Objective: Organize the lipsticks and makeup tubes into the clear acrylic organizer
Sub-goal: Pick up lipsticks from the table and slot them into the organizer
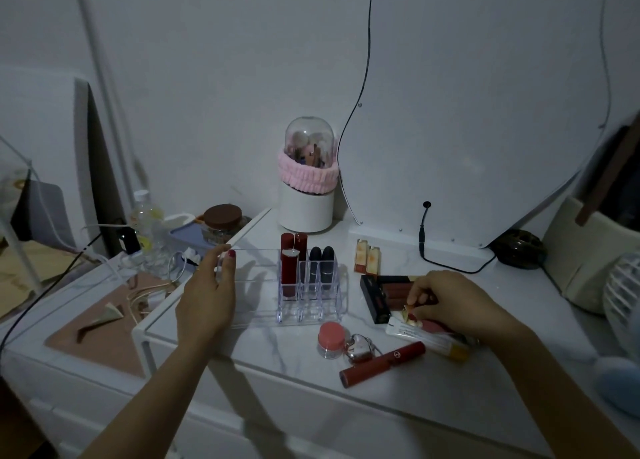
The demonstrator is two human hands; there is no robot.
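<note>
Right grip [446, 303] on small lipstick [410, 309]

I see both forearms bare, no sleeves in view. My left hand [207, 296] wears dark red polish, plain on the thumbnail. My right hand [453, 303] shows a small ring or band at one finger; its nails are too dim to judge.
</note>
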